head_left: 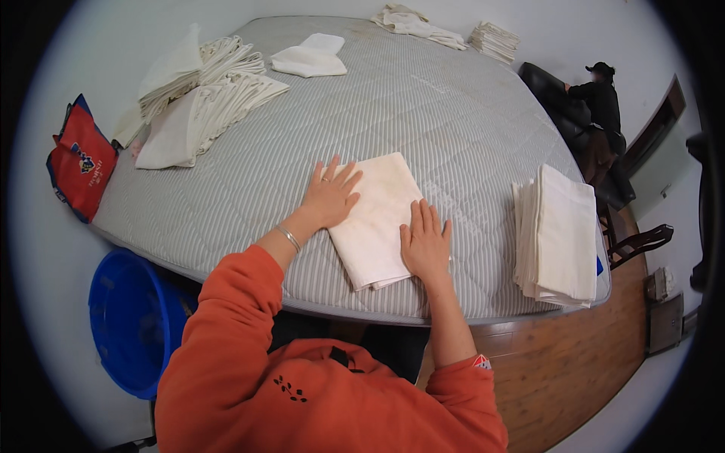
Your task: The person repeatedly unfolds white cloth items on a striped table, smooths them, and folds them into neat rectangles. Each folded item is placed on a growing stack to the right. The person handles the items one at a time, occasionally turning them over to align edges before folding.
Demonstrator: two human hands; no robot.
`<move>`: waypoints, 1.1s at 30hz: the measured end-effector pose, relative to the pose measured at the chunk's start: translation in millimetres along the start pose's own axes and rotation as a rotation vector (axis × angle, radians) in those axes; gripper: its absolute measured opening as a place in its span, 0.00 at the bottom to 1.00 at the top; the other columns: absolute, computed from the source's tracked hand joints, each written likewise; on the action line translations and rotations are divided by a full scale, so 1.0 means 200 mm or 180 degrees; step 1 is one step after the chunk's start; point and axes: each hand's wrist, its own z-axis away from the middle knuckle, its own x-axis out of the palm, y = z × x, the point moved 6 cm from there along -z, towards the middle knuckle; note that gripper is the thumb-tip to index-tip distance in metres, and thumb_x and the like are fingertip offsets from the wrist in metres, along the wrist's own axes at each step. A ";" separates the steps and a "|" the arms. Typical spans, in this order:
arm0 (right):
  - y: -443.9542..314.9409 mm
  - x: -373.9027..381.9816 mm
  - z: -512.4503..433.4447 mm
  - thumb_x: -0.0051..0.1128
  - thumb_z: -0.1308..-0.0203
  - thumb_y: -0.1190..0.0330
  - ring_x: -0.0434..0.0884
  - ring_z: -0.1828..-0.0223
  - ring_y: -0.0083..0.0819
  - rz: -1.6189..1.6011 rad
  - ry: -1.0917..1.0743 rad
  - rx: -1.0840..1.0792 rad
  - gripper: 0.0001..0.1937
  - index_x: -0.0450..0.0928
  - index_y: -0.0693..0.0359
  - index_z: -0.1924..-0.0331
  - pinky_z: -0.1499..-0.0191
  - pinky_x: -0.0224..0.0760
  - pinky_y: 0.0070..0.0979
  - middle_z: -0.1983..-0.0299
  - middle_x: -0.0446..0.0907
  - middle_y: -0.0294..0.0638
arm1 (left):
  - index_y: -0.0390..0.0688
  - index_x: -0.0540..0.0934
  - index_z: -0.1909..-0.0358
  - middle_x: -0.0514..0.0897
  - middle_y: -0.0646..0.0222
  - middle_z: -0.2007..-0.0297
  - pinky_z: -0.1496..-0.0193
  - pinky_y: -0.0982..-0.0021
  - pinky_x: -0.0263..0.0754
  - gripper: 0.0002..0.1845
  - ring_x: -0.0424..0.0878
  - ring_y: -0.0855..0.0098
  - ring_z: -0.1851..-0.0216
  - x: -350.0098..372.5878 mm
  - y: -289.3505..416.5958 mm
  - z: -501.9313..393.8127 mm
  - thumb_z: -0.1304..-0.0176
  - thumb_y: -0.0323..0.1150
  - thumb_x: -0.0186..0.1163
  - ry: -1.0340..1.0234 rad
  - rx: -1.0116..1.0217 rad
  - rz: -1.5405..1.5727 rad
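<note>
A folded white cloth [376, 221] lies flat on a striped mattress [272, 187] in front of me. My left hand [331, 195] rests on the cloth's upper left edge, fingers spread, with a ring on one finger. On its right edge lies my right hand [426, 240], palm down, partly on the mattress. Neither hand grips anything. To the right, near the mattress corner, stands a stack of folded white cloths [563, 243]. Further off at the left are piles of layered cloths [192, 113], and beyond my hands lies a loosely folded white cloth [311, 56].
A blue plastic tub [133, 323] stands below the mattress at the left, near a red bag [85, 161]. More cloths [416, 25] and a small stack [494, 41] lie at the far edge. At the right, a person in black [601, 105] is beside a black sofa [552, 99].
</note>
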 end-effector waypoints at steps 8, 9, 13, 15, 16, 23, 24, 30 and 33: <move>0.01 0.02 0.00 0.44 0.25 0.55 0.59 0.21 0.47 0.0017 0.0024 0.0000 0.30 0.64 0.61 0.24 0.22 0.42 0.62 0.23 0.63 0.47 | 0.47 0.64 0.22 0.59 0.56 0.21 0.20 0.39 0.37 0.32 0.49 0.47 0.19 -0.08 0.30 0.33 0.22 0.48 0.46 0.0133 0.0735 0.0709; 0.01 0.02 0.00 0.44 0.25 0.55 0.59 0.21 0.47 0.0039 0.0057 -0.0012 0.31 0.63 0.60 0.24 0.22 0.42 0.62 0.23 0.63 0.47 | 0.47 0.64 0.22 0.59 0.56 0.21 0.20 0.39 0.37 0.31 0.49 0.47 0.19 -0.08 0.33 0.37 0.22 0.47 0.46 0.0068 0.0797 0.0758; 0.02 0.02 -0.01 0.44 0.25 0.55 0.59 0.20 0.47 0.0016 -0.0018 -0.0007 0.31 0.62 0.60 0.24 0.22 0.41 0.62 0.22 0.63 0.47 | 0.49 0.61 0.20 0.57 0.58 0.20 0.20 0.36 0.36 0.33 0.48 0.46 0.19 -0.13 0.45 0.48 0.21 0.51 0.43 -0.0082 0.1086 0.0777; 0.02 0.02 -0.01 0.44 0.25 0.55 0.59 0.20 0.47 0.0032 -0.0058 -0.0028 0.31 0.62 0.60 0.24 0.22 0.41 0.63 0.22 0.62 0.48 | 0.50 0.61 0.20 0.57 0.56 0.20 0.21 0.35 0.36 0.34 0.48 0.45 0.19 -0.15 0.51 0.55 0.22 0.54 0.44 -0.0148 0.1200 0.0921; 0.02 0.02 -0.01 0.44 0.25 0.55 0.59 0.20 0.47 -0.0012 -0.0102 -0.0005 0.31 0.62 0.60 0.24 0.22 0.41 0.63 0.22 0.62 0.48 | 0.50 0.61 0.20 0.57 0.56 0.20 0.21 0.35 0.36 0.35 0.48 0.45 0.19 -0.16 0.54 0.58 0.22 0.55 0.44 -0.0177 0.1257 0.0937; 0.00 -0.04 -0.04 0.47 0.27 0.59 0.60 0.22 0.52 -0.0114 -0.0269 0.0005 0.28 0.67 0.61 0.27 0.23 0.44 0.63 0.24 0.65 0.50 | 0.38 0.68 0.26 0.65 0.50 0.25 0.22 0.41 0.48 0.32 0.59 0.45 0.23 -0.28 0.60 0.70 0.24 0.47 0.52 -0.0124 0.1554 0.1790; 0.00 -0.05 -0.05 0.49 0.27 0.60 0.61 0.22 0.53 -0.0095 -0.0323 0.0015 0.27 0.68 0.62 0.29 0.23 0.45 0.62 0.25 0.66 0.51 | 0.37 0.68 0.26 0.68 0.49 0.27 0.22 0.44 0.50 0.31 0.61 0.46 0.24 -0.27 0.57 0.64 0.25 0.45 0.52 -0.0215 0.1381 0.2157; -0.15 0.01 -0.15 0.49 0.27 0.67 0.66 0.25 0.52 -0.0716 0.0019 -0.0745 0.20 0.72 0.62 0.34 0.23 0.50 0.57 0.31 0.72 0.50 | 0.36 0.72 0.30 0.74 0.48 0.32 0.23 0.47 0.55 0.28 0.66 0.42 0.28 -0.18 0.37 0.30 0.29 0.38 0.56 0.0587 0.0363 0.1111; -0.22 0.07 -0.16 0.46 0.25 0.63 0.63 0.23 0.48 -0.0515 0.0075 -0.0819 0.23 0.70 0.57 0.30 0.23 0.47 0.59 0.28 0.70 0.47 | 0.38 0.72 0.29 0.71 0.48 0.29 0.22 0.43 0.47 0.29 0.58 0.36 0.25 -0.12 0.27 0.18 0.29 0.41 0.56 0.0614 -0.0158 0.0708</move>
